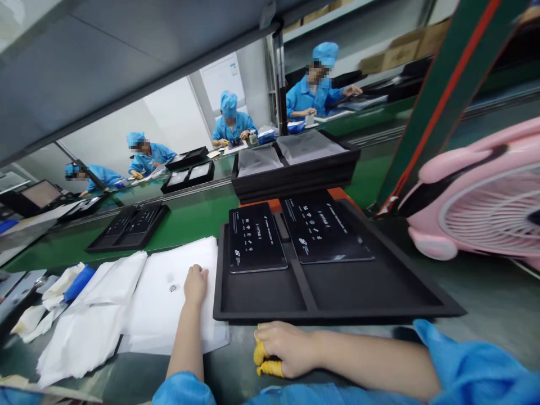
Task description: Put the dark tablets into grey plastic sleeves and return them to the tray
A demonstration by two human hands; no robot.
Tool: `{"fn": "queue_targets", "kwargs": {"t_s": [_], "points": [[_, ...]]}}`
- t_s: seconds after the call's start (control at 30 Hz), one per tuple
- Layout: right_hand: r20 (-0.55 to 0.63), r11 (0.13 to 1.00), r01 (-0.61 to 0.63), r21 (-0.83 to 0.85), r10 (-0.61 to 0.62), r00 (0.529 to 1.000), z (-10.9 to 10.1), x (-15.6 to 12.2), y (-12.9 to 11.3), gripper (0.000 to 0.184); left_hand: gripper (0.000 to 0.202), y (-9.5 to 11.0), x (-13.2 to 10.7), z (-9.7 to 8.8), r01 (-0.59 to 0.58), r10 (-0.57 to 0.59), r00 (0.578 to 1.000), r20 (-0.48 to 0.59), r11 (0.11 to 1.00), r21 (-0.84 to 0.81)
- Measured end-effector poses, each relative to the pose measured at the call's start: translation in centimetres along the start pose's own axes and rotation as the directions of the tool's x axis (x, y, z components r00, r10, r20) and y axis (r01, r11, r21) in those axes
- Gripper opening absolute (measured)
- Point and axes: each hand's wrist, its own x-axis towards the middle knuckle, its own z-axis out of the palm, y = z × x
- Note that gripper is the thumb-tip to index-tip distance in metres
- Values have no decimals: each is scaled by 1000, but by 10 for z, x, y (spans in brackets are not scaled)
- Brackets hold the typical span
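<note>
My left hand rests on a stack of white translucent sheets or bags with a small printed triangle mark. Its fingers curl down against the top sheet; their tips are hidden, so what they grip is unclear. My right hand, with yellow finger cots on thumb and finger, is just in front of a black two-bay tray. Its fingers are loosely bent, with a gap and nothing between them. In the tray's far part lie a dark tablet on the left and another tablet on the right.
Crumpled white sheets and a blue roll lie to the left. A stacked black tray with bagged items stands behind, another tray on the green belt. A pink fan stands right. Several co-workers sit across.
</note>
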Motion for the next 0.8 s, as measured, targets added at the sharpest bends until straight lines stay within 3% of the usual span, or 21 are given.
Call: {"fn": "queue_targets", "kwargs": {"t_s": [0.13, 0.23, 0.37, 0.47, 0.53, 0.63, 0.8], "points": [[25, 992, 22, 127, -26, 999, 3, 2, 5, 22, 20, -1, -7, 4, -43, 42, 999, -19, 999, -33], [49, 982, 18, 190, -28, 998, 4, 8, 9, 19, 19, -2, -10, 8, -3, 3, 1000, 0, 1000, 5], [58, 965, -67, 255, 54, 997, 0, 19, 14, 19, 20, -7, -4, 11, 65, -61, 994, -93, 997, 41], [31, 942, -67, 330, 60, 998, -5, 23, 16, 20, 20, -11, -2, 12, 90, -93, 986, -139, 996, -28], [20, 931, -31, 363, 26, 999, -9, 22, 17, 20, 15, -12, -3, 12, 44, -54, 991, -126, 996, -80], [9, 936, 25, 350, -30, 1000, -11, 19, 17, 22, 14, -11, -4, 10, 6, -16, 995, -102, 995, -96], [21, 961, 47, 274, -55, 998, -14, 13, 18, 22, 18, -7, -1, 9, 96, -122, 981, -149, 981, -168]]}}
